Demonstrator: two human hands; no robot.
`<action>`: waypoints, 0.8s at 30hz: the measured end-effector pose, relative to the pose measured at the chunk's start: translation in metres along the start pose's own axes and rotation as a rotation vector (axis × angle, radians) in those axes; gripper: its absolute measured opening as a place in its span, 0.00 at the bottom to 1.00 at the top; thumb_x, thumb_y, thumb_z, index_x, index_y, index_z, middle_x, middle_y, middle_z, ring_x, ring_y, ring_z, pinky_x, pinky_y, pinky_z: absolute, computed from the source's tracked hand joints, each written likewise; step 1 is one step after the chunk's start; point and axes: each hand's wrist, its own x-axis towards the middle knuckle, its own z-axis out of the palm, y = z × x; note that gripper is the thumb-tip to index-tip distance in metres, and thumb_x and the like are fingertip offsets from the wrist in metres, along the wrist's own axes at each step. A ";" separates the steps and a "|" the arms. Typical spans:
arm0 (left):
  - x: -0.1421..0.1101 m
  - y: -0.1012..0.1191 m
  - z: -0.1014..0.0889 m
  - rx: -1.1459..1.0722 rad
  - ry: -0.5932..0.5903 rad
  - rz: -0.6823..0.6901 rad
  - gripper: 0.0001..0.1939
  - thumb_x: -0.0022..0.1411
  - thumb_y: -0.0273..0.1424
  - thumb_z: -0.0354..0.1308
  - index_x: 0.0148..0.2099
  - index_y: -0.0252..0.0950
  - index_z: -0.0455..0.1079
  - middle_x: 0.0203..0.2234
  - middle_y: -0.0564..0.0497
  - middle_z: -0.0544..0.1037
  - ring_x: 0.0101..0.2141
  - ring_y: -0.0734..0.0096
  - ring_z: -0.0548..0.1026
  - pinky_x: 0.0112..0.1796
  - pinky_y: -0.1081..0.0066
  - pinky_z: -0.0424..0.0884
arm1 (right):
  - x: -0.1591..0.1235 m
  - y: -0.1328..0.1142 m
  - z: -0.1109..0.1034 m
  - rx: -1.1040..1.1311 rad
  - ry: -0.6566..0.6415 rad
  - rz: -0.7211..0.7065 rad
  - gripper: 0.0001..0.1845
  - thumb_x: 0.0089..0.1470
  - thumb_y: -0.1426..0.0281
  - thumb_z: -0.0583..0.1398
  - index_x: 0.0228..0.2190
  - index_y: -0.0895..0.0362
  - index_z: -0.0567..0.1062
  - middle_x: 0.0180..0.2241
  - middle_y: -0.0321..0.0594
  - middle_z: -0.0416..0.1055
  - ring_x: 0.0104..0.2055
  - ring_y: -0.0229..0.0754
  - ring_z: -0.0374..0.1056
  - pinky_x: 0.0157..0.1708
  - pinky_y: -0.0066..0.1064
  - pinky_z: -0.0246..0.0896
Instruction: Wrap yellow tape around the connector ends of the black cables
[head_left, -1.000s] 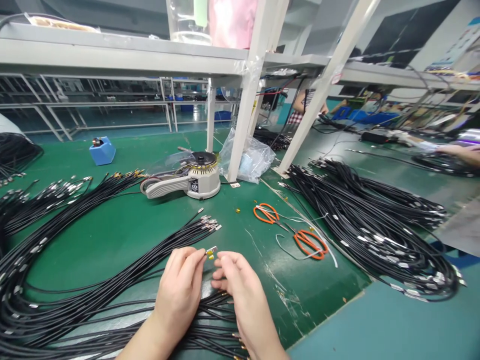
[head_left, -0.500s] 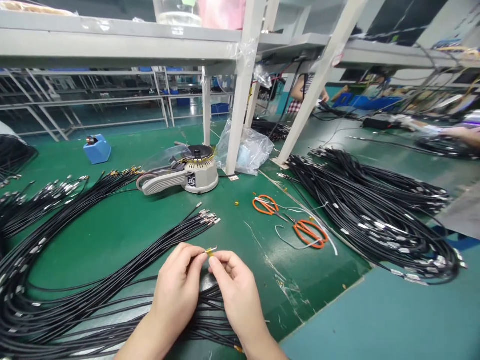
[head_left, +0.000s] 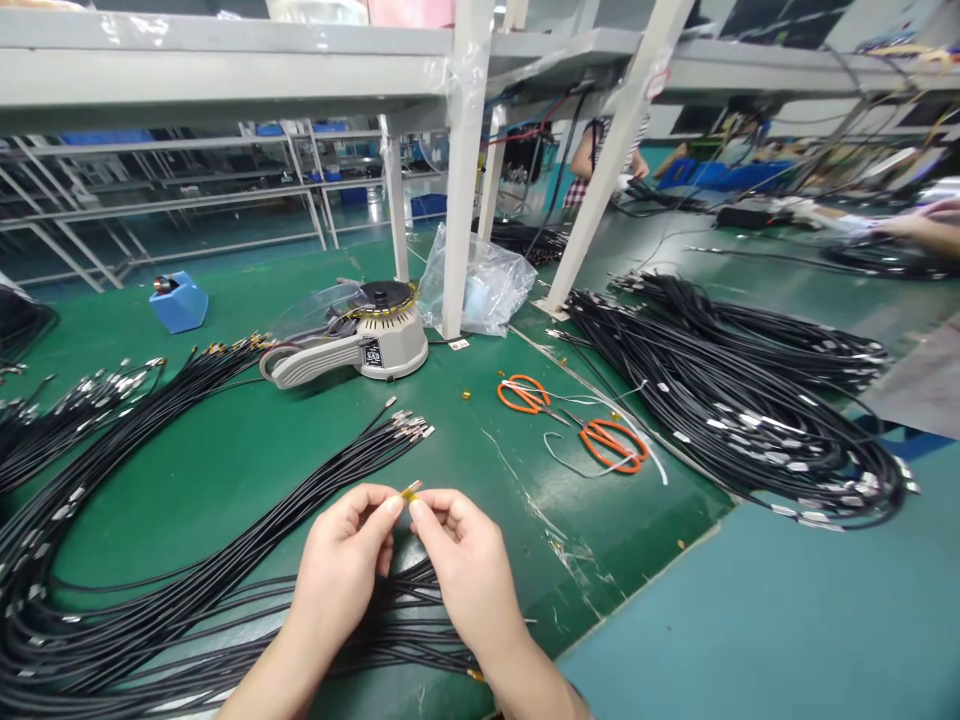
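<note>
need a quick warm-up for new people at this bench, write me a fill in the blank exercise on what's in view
The left hand and right hand meet at a small strip coloured ____.
Both pairs of scissors have ____ handles.
The blue holder stands to the ____ of the pale machine.
The round disc on top of that machine is ____.

Missing words: yellow; orange; left; black.

Bright diffuse light, glare on green tabletop, blurred background, edges stretched
</note>
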 end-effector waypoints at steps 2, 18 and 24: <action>0.001 0.000 0.000 -0.046 -0.019 -0.014 0.16 0.53 0.44 0.58 0.28 0.34 0.67 0.13 0.60 0.64 0.15 0.79 0.61 0.19 0.76 0.58 | 0.000 0.000 0.000 -0.006 -0.002 -0.008 0.07 0.50 0.67 0.61 0.27 0.59 0.75 0.25 0.38 0.73 0.29 0.41 0.70 0.32 0.31 0.65; 0.002 0.010 -0.004 -0.344 -0.179 -0.144 0.18 0.46 0.41 0.66 0.24 0.31 0.67 0.16 0.57 0.65 0.15 0.82 0.60 0.15 0.80 0.58 | 0.002 0.000 -0.003 -0.019 -0.072 -0.030 0.08 0.51 0.67 0.60 0.26 0.60 0.73 0.25 0.37 0.72 0.30 0.38 0.69 0.33 0.28 0.63; 0.007 0.013 -0.016 -0.420 -0.416 -0.221 0.16 0.46 0.38 0.67 0.24 0.30 0.69 0.13 0.58 0.63 0.13 0.84 0.58 0.14 0.81 0.57 | 0.002 -0.005 -0.011 0.004 -0.169 -0.029 0.07 0.50 0.67 0.62 0.25 0.59 0.74 0.25 0.35 0.73 0.30 0.36 0.67 0.34 0.26 0.62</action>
